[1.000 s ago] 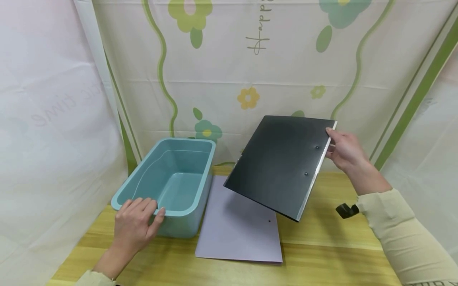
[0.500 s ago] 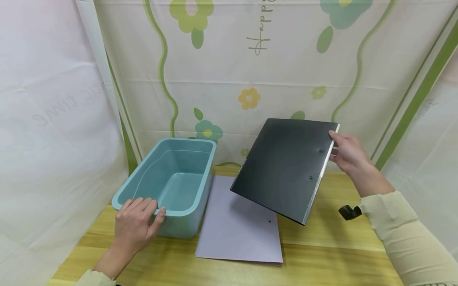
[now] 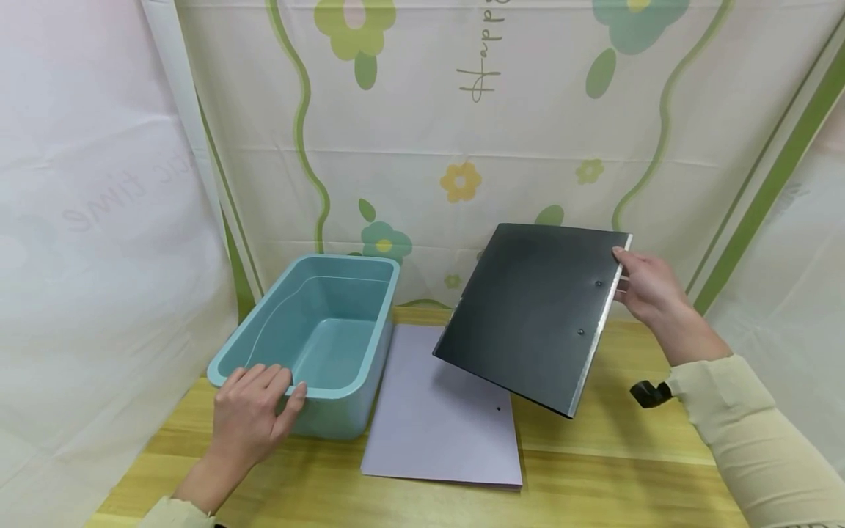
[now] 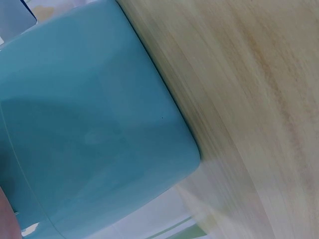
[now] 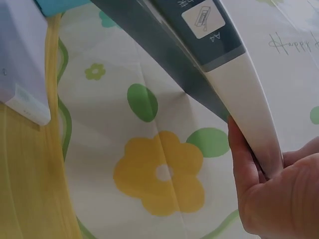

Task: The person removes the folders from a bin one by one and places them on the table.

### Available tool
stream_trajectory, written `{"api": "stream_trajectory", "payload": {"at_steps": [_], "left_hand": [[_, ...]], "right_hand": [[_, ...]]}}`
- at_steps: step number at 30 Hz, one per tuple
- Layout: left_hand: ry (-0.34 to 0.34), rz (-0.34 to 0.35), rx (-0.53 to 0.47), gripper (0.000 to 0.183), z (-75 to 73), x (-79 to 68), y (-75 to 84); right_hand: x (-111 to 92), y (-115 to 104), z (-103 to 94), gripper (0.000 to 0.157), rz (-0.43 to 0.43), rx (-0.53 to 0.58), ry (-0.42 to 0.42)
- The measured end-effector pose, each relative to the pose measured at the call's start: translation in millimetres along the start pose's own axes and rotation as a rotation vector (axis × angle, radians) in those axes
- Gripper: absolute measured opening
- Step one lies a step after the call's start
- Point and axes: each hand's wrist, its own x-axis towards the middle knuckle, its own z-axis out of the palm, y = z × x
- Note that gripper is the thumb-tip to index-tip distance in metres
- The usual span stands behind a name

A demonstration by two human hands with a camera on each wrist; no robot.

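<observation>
My right hand (image 3: 650, 290) pinches a black A4 file folder (image 3: 535, 315) at the far end of its pale spine, thumb on the cover. The folder hangs tilted above the table and overlaps a lavender file folder (image 3: 436, 425) lying flat. In the right wrist view the black folder's spine (image 5: 244, 99) carries an A4 label, and the right hand's fingers (image 5: 241, 154) wrap its end. My left hand (image 3: 247, 411) grips the near rim of a teal plastic bin (image 3: 386, 315), fingers over the edge and thumb along it. No contents show in the bin.
The wooden table (image 3: 594, 469) bears the bin on the left and the lavender folder right beside it. A flower-print cloth (image 3: 528, 132) hangs behind, with white cloth at both sides. A small black piece (image 3: 650, 394) sticks out from the right sleeve.
My right hand has carried the black folder slightly right and down, still tilted. The left hand, bin and lavender folder stay where they were.
</observation>
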Motion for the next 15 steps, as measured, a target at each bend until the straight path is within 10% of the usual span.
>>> {"api": "stream_trajectory", "payload": {"at_steps": [15], "left_hand": [[-0.008,-0.005,-0.002,0.05,-1.5,0.7,0.8]], "right_hand": [[3,7,-19.1,0.029,0.026,-0.059,-0.025]]}}
